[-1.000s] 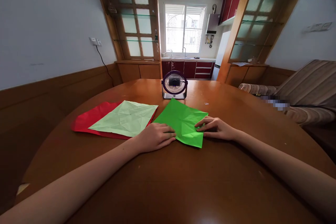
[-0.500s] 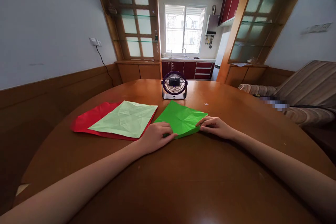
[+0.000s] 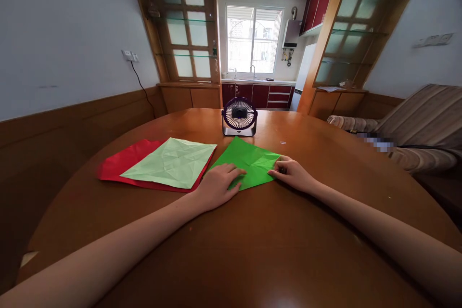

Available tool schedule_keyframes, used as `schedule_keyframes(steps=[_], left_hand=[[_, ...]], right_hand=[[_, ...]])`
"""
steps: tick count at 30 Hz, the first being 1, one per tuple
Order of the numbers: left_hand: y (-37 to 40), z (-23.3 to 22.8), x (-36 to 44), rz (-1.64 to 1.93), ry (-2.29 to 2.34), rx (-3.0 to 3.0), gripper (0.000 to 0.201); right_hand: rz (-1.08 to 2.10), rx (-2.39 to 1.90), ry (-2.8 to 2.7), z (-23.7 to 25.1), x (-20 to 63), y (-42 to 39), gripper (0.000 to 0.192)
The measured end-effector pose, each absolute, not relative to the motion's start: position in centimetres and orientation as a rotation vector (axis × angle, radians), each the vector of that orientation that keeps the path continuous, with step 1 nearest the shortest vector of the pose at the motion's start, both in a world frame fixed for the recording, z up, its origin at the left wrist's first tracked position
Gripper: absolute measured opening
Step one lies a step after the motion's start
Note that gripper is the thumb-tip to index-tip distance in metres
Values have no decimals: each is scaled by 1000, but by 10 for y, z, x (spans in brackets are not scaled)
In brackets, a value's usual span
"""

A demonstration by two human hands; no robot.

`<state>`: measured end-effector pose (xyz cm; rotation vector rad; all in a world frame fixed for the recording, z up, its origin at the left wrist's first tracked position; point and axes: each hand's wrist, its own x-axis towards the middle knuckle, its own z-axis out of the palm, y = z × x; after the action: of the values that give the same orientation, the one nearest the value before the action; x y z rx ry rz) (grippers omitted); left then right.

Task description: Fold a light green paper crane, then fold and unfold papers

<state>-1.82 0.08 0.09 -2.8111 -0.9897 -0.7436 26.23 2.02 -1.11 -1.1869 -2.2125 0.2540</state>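
A creased sheet of bright green paper (image 3: 249, 159) lies on the table, one corner pointing at the fan. My left hand (image 3: 221, 185) rests on its near left side, fingers stretched over the sheet and thumb apart. At the right corner of the sheet, my right hand (image 3: 291, 173) has its fingers curled around the edge, thumb underneath or beside it; the exact grip is partly hidden. Left of the green sheet, a pale green creased paper (image 3: 173, 161) lies on top of red paper (image 3: 124, 161). My left wrist passes close to the red paper's near corner.
A small dark desk fan (image 3: 239, 115) stands beyond the green paper on the brown wooden table (image 3: 260, 250). A striped armchair (image 3: 426, 120) is at the right. A black cord (image 3: 144, 86) hangs from a wall socket at the left.
My left hand's fingers have uncurled and spread over the green paper. My right hand has shifted slightly left with its fingers more curled. The paper's near edge lies flatter.
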Motion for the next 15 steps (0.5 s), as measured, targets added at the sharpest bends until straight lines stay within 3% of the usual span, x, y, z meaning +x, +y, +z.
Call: schedule_keyframes(steps=[10, 15], left_hand=[[4, 3, -16, -344, -751, -2791, 42], [2, 4, -13, -390, -769, -2773, 36]], right_hand=[[196, -1275, -2226, -11, 257, 23, 33], [178, -1268, -2236, -14, 256, 27, 33]])
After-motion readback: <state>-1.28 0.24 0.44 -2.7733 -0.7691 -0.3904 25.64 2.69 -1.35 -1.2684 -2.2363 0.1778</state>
